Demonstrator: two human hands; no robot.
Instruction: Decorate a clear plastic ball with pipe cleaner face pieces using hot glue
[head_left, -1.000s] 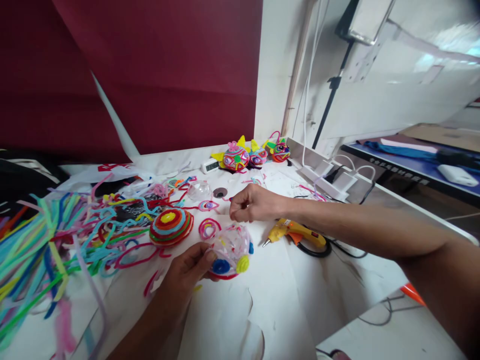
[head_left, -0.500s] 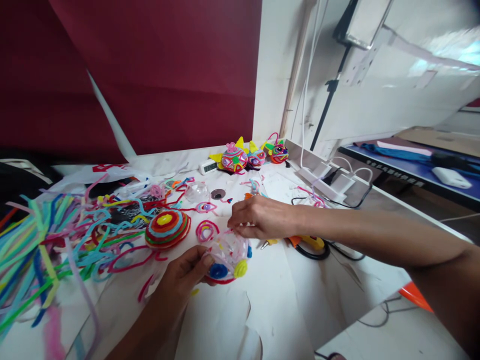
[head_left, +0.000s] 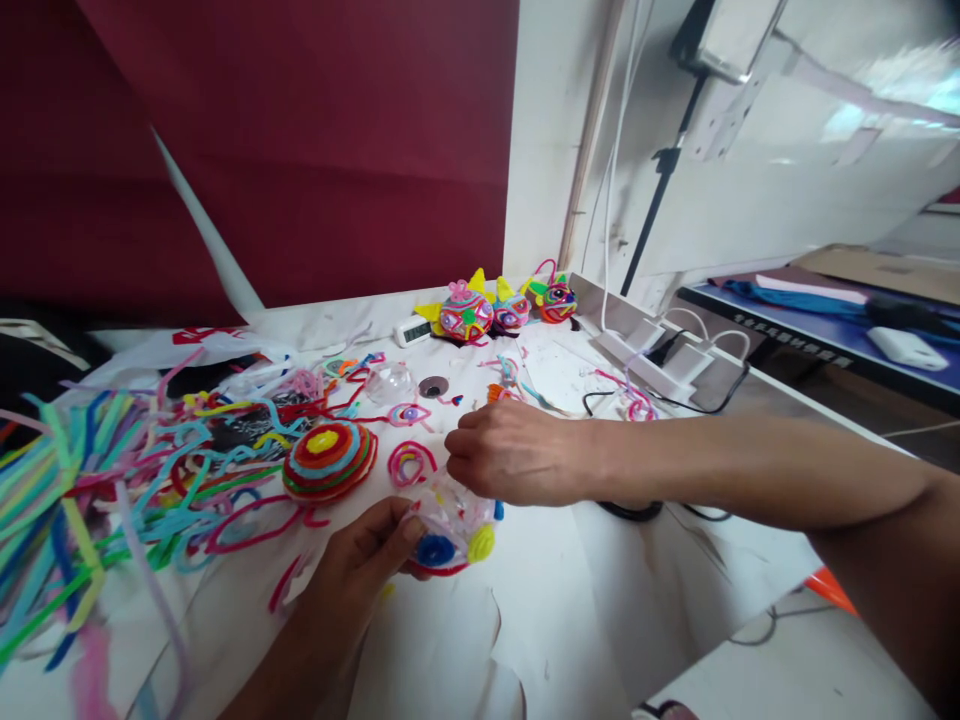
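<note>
My left hand (head_left: 382,548) grips the left side of a clear plastic ball (head_left: 456,508), thumb on top. Coiled pipe-cleaner discs, blue and yellow, sit on the ball's near side, with a red strip below them. Over the ball's far right edge is my right hand (head_left: 517,452), its fingers curled closed; whatever they pinch is hidden behind the knuckles. Just beyond the ball lies a pink pipe-cleaner spiral (head_left: 412,464). To its left rests a dome wound in striped pipe cleaners (head_left: 330,462), with a yellow centre.
Loose pipe cleaners (head_left: 67,500) cover the table's left side. Several finished pipe-cleaner figures (head_left: 466,312) stand at the back beside a small white digital display (head_left: 412,331). A power strip (head_left: 649,365) with plugs and cables lies along the right edge. Another clear ball (head_left: 391,382) sits farther back.
My right hand has turned knuckles-up and moved slightly down and left, closer over the ball. My left hand keeps its grip. The view has shifted slightly.
</note>
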